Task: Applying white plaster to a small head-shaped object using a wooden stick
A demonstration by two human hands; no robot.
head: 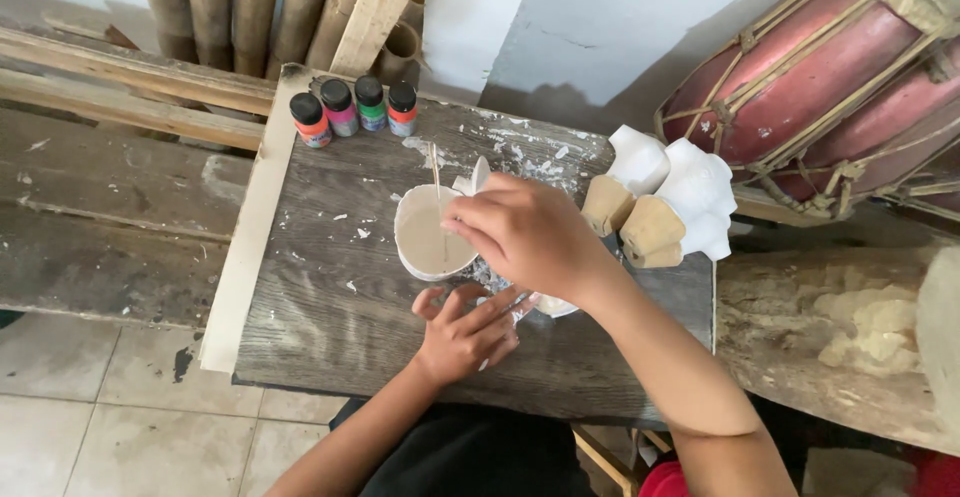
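My right hand grips a thin wooden stick whose lower end dips into a small white cup of pale liquid standing on a dark wooden board. My left hand rests just below the cup, its fingers curled around a clear plastic container that my hands mostly hide. A white scrap pokes up behind the cup.
Several small paint bottles with black caps line the board's far edge. Two white plaster figures lie at the right. A red rope-laced drum leans at the far right. Bamboo poles and planks stand behind; tiled floor below.
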